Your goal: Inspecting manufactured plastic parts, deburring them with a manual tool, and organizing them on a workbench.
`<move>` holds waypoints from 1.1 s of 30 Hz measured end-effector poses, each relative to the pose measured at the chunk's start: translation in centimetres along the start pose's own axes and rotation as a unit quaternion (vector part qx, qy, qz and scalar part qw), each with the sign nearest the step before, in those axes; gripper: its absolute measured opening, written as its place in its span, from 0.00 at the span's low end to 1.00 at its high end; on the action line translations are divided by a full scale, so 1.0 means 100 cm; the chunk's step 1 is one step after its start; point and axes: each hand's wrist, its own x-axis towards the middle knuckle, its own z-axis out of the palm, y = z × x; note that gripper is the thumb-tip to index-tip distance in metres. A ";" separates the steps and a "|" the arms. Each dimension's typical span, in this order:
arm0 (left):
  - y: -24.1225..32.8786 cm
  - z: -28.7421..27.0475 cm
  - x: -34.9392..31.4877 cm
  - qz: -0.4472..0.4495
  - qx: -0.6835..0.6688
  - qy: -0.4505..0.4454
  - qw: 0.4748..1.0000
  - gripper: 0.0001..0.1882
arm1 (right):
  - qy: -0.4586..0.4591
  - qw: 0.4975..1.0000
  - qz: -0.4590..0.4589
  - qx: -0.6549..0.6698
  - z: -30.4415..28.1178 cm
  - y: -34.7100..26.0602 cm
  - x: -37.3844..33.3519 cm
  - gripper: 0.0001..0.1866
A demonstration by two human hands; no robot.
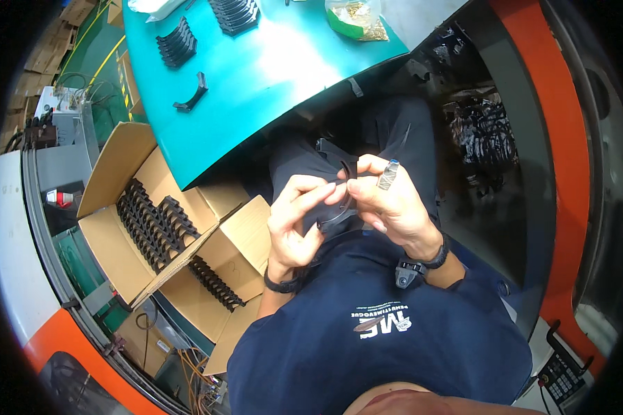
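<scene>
In front of my torso, both hands meet around a thin black curved part [345, 170]. My right hand [401, 204] pinches it between thumb and fingers, with a ring on one finger. From the other side my left hand [294, 220] grips it with bent fingers, its thumb lower down near the part's other end. The fingers cover much of the piece. A single black arc-shaped part [199, 91] lies on the teal tabletop [221, 128], beyond my left hand. Farther back are two groups of nested black arc parts, one at the left [176, 45] and one nearer the middle [234, 15].
An open cardboard box [107, 242] at the left holds rows of black arc parts [142, 221]. Beside it, another open carton [246, 238] contains one more row [217, 283]. A clear bag of small brass-coloured pieces [368, 29] lies at the table's far right. An orange machine frame [547, 90] stands at right.
</scene>
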 end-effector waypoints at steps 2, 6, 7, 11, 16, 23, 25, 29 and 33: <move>-0.002 0.002 -0.004 0.023 -0.011 0.006 1.000 0.25 | -0.013 1.000 0.007 0.020 0.002 0.001 0.000 0.07; -0.015 0.003 -0.010 0.059 -0.058 0.022 0.996 0.25 | 0.003 0.999 0.022 0.046 0.011 0.001 -0.002 0.07; -0.014 0.003 -0.010 0.065 -0.067 0.024 0.995 0.26 | 0.007 0.998 0.022 0.051 0.013 0.001 -0.002 0.08; -0.004 0.013 -0.002 0.054 -0.089 0.084 0.991 0.19 | 0.015 1.000 0.021 0.013 0.013 0.001 -0.002 0.08; 0.010 0.025 0.009 0.078 -0.014 0.162 0.984 0.11 | -0.067 0.987 0.109 -0.097 0.006 -0.004 0.004 0.12; 0.055 0.031 0.027 -0.112 -0.075 0.230 0.964 0.08 | 0.067 0.926 -0.037 -0.370 0.005 -0.027 -0.010 0.18; 0.061 0.033 0.030 -0.126 -0.078 0.232 0.961 0.08 | 0.107 0.894 -0.081 -0.427 0.014 -0.043 -0.016 0.19; 0.066 0.031 0.026 -0.147 -0.057 0.207 0.966 0.09 | 0.094 0.704 -0.359 -0.606 0.022 -0.046 -0.014 0.14; 0.072 0.029 0.024 -0.161 -0.043 0.176 0.970 0.13 | 0.041 0.570 -0.425 -0.702 0.033 -0.052 -0.017 0.17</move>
